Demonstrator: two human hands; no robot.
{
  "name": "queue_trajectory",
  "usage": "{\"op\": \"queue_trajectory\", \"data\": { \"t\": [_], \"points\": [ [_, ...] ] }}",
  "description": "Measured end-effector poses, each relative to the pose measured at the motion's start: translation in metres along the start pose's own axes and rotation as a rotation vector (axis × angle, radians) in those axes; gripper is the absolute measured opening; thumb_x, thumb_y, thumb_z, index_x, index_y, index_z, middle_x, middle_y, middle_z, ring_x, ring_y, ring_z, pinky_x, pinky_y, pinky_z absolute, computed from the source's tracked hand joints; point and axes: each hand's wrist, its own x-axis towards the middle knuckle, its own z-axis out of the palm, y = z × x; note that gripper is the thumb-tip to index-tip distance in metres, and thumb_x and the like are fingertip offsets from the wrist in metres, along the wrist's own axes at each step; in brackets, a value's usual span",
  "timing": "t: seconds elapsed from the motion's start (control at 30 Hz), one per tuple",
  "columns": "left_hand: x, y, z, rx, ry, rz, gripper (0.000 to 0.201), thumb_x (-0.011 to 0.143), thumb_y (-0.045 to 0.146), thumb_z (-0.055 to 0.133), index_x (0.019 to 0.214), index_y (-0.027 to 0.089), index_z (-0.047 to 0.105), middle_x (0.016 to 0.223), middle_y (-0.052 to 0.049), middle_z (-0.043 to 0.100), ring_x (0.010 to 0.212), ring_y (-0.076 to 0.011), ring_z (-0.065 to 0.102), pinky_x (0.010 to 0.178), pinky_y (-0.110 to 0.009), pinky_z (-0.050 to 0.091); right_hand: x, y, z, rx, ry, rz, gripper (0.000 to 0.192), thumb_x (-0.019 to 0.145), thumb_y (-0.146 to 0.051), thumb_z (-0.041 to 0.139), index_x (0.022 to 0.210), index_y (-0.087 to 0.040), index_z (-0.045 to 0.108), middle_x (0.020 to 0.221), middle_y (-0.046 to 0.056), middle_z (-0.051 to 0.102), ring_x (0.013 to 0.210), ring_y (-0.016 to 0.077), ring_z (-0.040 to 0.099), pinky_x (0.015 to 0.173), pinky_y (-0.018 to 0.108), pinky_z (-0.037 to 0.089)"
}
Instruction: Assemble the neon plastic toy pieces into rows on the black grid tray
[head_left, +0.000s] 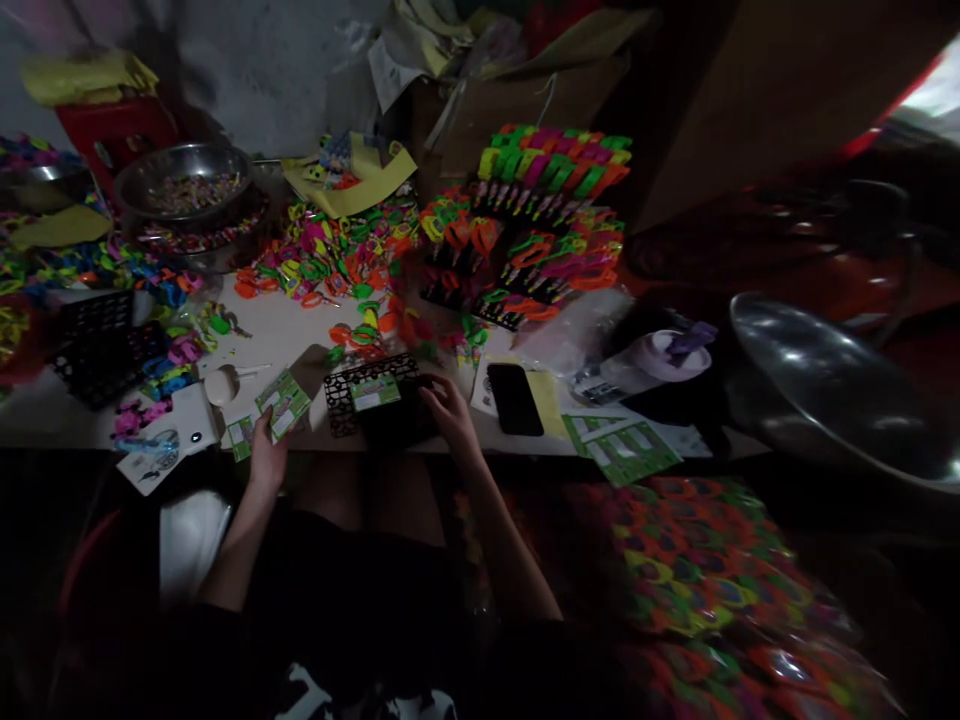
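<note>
The left hand (266,455) pinches a green printed card (283,403) — its writing too small to read. The right hand (448,410) rests, fingers curled, on a black lattice tray (352,400) — another green card (373,391) lies just left of it.

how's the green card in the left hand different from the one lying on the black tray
The held card is gripped by the left hand, lifted and tilted off the table; the other card lies flat on the black tray, untouched. The right hand rests on the tray beside it. The held card looks slightly larger. Both are green printed cards.
</note>
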Motion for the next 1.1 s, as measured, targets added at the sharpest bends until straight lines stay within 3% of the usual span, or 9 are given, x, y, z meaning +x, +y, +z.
{"op": "queue_trajectory", "data": {
  "t": [0.07,0.2,0.33,0.47,0.7,0.8,0.9,1.0,1.1],
  "points": [
    [0.006,0.007,-0.022,-0.042,0.049,-0.008,0.032,0.086,0.035,0.052,0.115,0.023,0.061,0.126,-0.005,0.064,0.125,-0.0215,0.056,0.100,-0.037,0.052,0.007,0.004,0.028,-0.034,-0.067,-0.006,0.066,0.069,-0.063,0.064,0.118,-0.019,0.052,0.080,-0.002,0.061,0.057,0.0079,0.053,0.044,0.018,0.046],
    [0.010,0.009,-0.061,-0.056,0.156,-0.050,0.033,0.083,0.034,0.051,0.109,0.017,0.062,0.118,-0.009,0.068,0.116,-0.0226,0.062,0.098,-0.037,0.052,0.015,0.012,0.076,-0.271,-0.072,-0.095,0.053,0.082,-0.052,0.055,0.121,-0.016,0.053,0.097,0.007,0.066,0.053,0.0076,0.055,0.043,0.019,0.045],
    [0.010,0.001,-0.086,0.069,0.231,-0.033,0.038,0.076,0.036,0.062,0.107,0.015,0.064,0.113,-0.009,0.070,0.108,-0.0248,0.066,0.098,-0.038,0.051,0.010,0.005,0.106,-0.739,-0.109,-0.156,0.041,0.092,-0.031,0.047,0.130,-0.015,0.050,0.107,0.013,0.069,0.076,0.0164,0.067,0.069,0.025,0.053],
    [0.016,-0.009,-0.092,0.135,0.216,-0.075,0.039,0.071,0.037,0.068,0.103,0.016,0.066,0.114,-0.009,0.069,0.111,-0.0258,0.064,0.102,-0.039,0.048,0.004,-0.003,0.130,-1.137,-0.209,-0.119,0.041,0.096,-0.032,0.043,0.133,-0.016,0.048,0.105,0.016,0.070,0.092,0.0215,0.069,0.082,0.029,0.051],
    [0.005,-0.030,-0.085,0.208,0.206,-0.022,0.043,0.076,0.044,0.062,0.106,0.014,0.064,0.115,-0.011,0.068,0.111,-0.0243,0.063,0.099,-0.036,0.049,0.014,0.000,0.152,-1.364,-0.318,-0.185,0.037,0.096,-0.022,0.041,0.128,-0.011,0.055,0.114,0.021,0.064,0.115,0.0275,0.058,0.095,0.038,0.045],
    [-0.004,-0.030,-0.083,0.190,0.168,0.024,0.044,0.076,0.047,0.064,0.107,0.015,0.064,0.114,-0.010,0.068,0.111,-0.0239,0.063,0.100,-0.035,0.048,0.015,-0.001,0.151,-1.377,-0.355,-0.193,0.036,0.094,-0.021,0.045,0.126,-0.010,0.057,0.125,0.021,0.058,0.120,0.0291,0.053,0.101,0.042,0.043],
    [-0.012,-0.017,-0.077,0.207,0.219,0.127,0.045,0.076,0.051,0.065,0.105,0.016,0.063,0.114,-0.010,0.068,0.113,-0.0238,0.061,0.103,-0.035,0.045,0.011,-0.003,0.146,-1.266,-0.331,-0.245,0.038,0.094,-0.025,0.046,0.128,-0.013,0.058,0.132,0.019,0.054,0.124,0.0289,0.051,0.105,0.044,0.042],
    [-0.022,0.004,-0.063,0.277,0.220,0.191,0.045,0.076,0.053,0.066,0.102,0.017,0.063,0.109,-0.009,0.069,0.110,-0.0234,0.062,0.100,-0.034,0.047,0.003,-0.007,0.142,-0.935,-0.365,-0.310,0.042,0.095,-0.032,0.047,0.133,-0.016,0.054,0.134,0.015,0.055,0.123,0.0230,0.053,0.107,0.039,0.043],
    [-0.038,0.025,-0.042,0.337,0.053,0.131,0.046,0.071,0.055,0.071,0.099,0.019,0.064,0.095,-0.006,0.071,0.095,-0.0230,0.066,0.087,-0.032,0.053,-0.007,-0.013,0.136,-0.512,-0.486,-0.305,0.049,0.094,-0.040,0.046,0.139,-0.019,0.048,0.127,0.010,0.061,0.113,0.0164,0.061,0.100,0.031,0.050]
  ]
}}
